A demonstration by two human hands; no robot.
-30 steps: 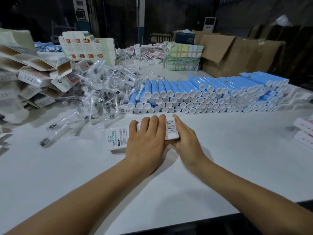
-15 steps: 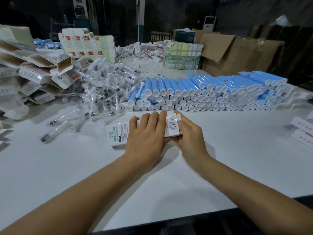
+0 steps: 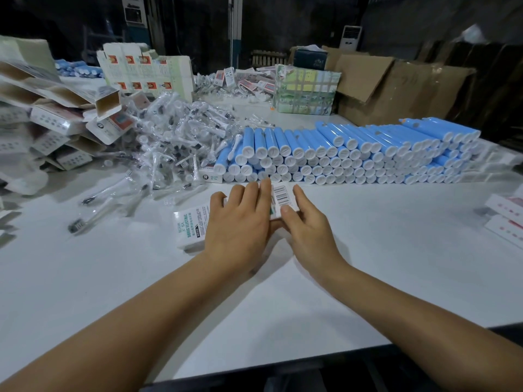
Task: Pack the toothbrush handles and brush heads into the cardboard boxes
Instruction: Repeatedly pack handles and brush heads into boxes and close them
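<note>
A white printed toothbrush box (image 3: 190, 227) lies flat on the white table (image 3: 396, 250) in front of me. My left hand (image 3: 240, 222) presses down on its middle with straight fingers. My right hand (image 3: 307, 224) holds the box's right end by the barcode, thumb on top and fingers along the far side. Behind the box lies a long stack of blue toothbrush handles (image 3: 353, 154) with white end caps. A heap of bagged brush heads (image 3: 175, 142) spreads at the left.
Empty open cartons (image 3: 56, 114) are piled at the far left. Flat printed carton blanks (image 3: 147, 72) and a wrapped bundle (image 3: 305, 89) stand at the back, with brown cardboard cases (image 3: 396, 86) behind. Packed boxes (image 3: 506, 216) lie at the right edge.
Both hands and the box have shifted slightly away from me toward the blue handles. My right thumb has come up onto the box's right end.
</note>
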